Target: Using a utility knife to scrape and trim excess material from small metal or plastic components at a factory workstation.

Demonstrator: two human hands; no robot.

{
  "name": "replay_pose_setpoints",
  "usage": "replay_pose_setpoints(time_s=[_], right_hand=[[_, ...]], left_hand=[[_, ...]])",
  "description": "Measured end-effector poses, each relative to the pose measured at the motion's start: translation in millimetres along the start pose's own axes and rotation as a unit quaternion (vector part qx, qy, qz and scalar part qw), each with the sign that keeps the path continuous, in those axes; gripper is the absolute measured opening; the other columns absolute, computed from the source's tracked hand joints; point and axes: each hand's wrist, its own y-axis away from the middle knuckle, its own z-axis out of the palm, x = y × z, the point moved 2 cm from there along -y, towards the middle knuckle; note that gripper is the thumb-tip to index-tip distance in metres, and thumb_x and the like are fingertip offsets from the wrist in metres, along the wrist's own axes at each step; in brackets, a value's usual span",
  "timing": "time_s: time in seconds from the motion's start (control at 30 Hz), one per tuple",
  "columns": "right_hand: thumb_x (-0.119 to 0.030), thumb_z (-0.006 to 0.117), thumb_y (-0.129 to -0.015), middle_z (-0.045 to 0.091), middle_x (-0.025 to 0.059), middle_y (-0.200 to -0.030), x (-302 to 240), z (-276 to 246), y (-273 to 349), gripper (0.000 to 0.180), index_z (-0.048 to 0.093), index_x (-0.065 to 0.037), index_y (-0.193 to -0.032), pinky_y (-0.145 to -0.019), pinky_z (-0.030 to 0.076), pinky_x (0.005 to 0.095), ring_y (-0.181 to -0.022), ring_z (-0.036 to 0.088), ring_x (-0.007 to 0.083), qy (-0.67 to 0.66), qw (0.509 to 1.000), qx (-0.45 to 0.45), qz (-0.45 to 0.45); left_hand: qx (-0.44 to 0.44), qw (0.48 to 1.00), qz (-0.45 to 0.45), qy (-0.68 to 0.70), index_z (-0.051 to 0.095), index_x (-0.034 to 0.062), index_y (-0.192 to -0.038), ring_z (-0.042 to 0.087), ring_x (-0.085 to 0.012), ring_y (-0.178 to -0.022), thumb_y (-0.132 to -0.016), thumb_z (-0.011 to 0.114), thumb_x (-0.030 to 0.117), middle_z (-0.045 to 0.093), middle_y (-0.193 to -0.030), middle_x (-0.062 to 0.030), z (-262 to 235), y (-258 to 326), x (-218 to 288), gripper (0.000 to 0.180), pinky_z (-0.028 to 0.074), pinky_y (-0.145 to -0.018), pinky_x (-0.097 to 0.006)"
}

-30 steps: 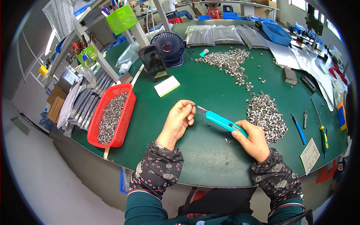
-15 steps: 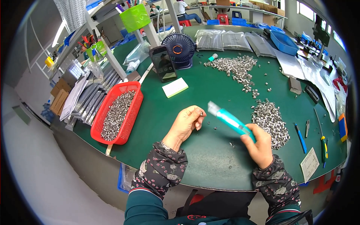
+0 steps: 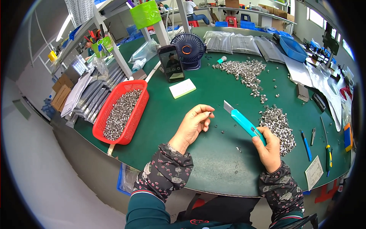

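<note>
In my right hand (image 3: 268,149) is a turquoise utility knife (image 3: 246,123), its blade (image 3: 228,106) out and pointing up and to the left. My left hand (image 3: 193,124) pinches a small metal sleeve (image 3: 211,113) between thumb and forefinger; the fingertips cover most of it. A gap separates the blade tip from the left fingers. Right beside the knife hand lies a pile of short metal sleeves (image 3: 277,128), and a second, looser heap of sleeves (image 3: 244,72) spreads farther back. Tiny dark scraps (image 3: 222,132) dot the green table (image 3: 219,171) between my hands.
A red basket (image 3: 143,105) filled with metal sleeves stands at the left. Behind my hands are a white pad (image 3: 183,88), a propped phone (image 3: 171,65) and a dark blue fan (image 3: 187,49). A blue pen-like tool (image 3: 306,145), a screwdriver (image 3: 328,151) and a paper slip (image 3: 314,172) lie right.
The knife has drawn away from the left fingers, and its blade, blurred before, now shows sharply. My left hand still pinches the sleeve. The whole view has shifted slightly.
</note>
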Motion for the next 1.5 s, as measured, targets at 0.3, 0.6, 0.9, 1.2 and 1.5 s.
replay_pose_setpoints(time_s=[0.3,0.6,0.9,1.2,1.5], right_hand=[[-0.018,0.058,-0.078,0.049,0.0029,-0.063,-0.8,-11.1,1.1,0.020,0.053,0.000,-0.087,-0.053,0.038,0.0245,-0.058,0.046,0.0098,-0.061,0.997,0.035,0.035],[-0.025,0.056,-0.080,0.040,-0.0042,-0.057,8.9,-63.4,-39.3,0.028,0.047,-0.003,-0.065,-0.049,0.032,0.0224,-0.055,0.035,0.0051,-0.073,0.984,-0.017,0.160],[-0.015,0.051,-0.076,0.059,0.0142,-0.088,133.7,-126.3,-144.5,0.021,0.057,-0.011,-0.095,-0.073,0.044,0.0397,-0.082,0.056,0.0314,0.478,0.875,-0.017,0.073],[-0.016,0.052,-0.075,0.059,0.0186,-0.085,148.7,-179.4,-164.1,0.025,0.057,-0.009,-0.098,-0.073,0.043,0.0399,-0.083,0.056,0.0336,0.477,0.866,-0.018,0.150],[-0.017,0.053,-0.072,0.060,0.0155,-0.083,97.6,-244.7,-106.9,0.022,0.061,-0.012,-0.092,-0.071,0.044,0.0373,-0.080,0.057,0.0300,0.547,0.818,-0.007,0.180]], left_hand=[[0.037,0.998,0.041,-0.039,0.049,0.0030,-0.095,0.045,-0.0065,-0.055,-0.083,0.052,0.013,0.054,-0.079,-0.0047,1.8,-6.2,-3.7,0.016,0.037,-0.045,-0.018],[0.068,0.995,0.070,-0.011,0.050,0.0053,-0.089,0.045,-0.0056,-0.055,-0.084,0.049,0.012,0.052,-0.074,-0.0027,-4.2,2.0,5.4,0.008,0.036,-0.046,-0.018],[0.081,0.995,0.047,-0.029,0.051,0.0037,-0.090,0.045,-0.0048,-0.055,-0.083,0.049,0.010,0.052,-0.075,-0.0025,3.5,7.9,8.7,0.009,0.037,-0.046,-0.017],[0.105,0.992,0.052,-0.037,0.052,0.0016,-0.090,0.044,-0.0055,-0.054,-0.083,0.047,0.008,0.051,-0.075,-0.0035,2.3,7.6,6.3,0.011,0.036,-0.045,-0.017],[0.136,0.977,0.142,-0.081,0.052,0.0032,-0.093,0.042,-0.0037,-0.052,-0.085,0.046,0.009,0.050,-0.072,-0.0008,-13.1,0.7,3.3,0.012,0.035,-0.043,-0.016]])
